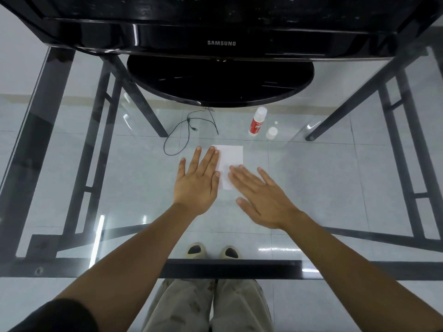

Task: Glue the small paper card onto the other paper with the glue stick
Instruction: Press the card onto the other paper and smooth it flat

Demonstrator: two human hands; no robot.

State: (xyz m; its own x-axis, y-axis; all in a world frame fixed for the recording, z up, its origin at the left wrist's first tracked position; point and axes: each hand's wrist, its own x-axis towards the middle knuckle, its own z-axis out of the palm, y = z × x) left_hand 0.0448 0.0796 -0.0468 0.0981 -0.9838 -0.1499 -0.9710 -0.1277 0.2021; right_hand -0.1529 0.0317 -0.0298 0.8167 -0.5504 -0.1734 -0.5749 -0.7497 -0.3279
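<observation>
A white sheet of paper point(230, 157) lies flat on the glass table. My left hand point(198, 180) rests flat with spread fingers, its fingertips on the paper's left edge. My right hand point(260, 196) lies flat too, its fingers covering the paper's lower right part. Whether a smaller card lies on the sheet I cannot tell; a faint rectangle shows near the middle. The glue stick point(257, 121), white with a red label, lies beyond the paper to the right. Its cap point(271, 133) stands separately beside it.
A black Samsung monitor point(220, 41) with a round base point(220, 80) stands at the back of the glass table point(96, 178). A thin black cable point(189, 130) curls left of the paper. Dark frame bars run under the glass; my legs and shoes show below.
</observation>
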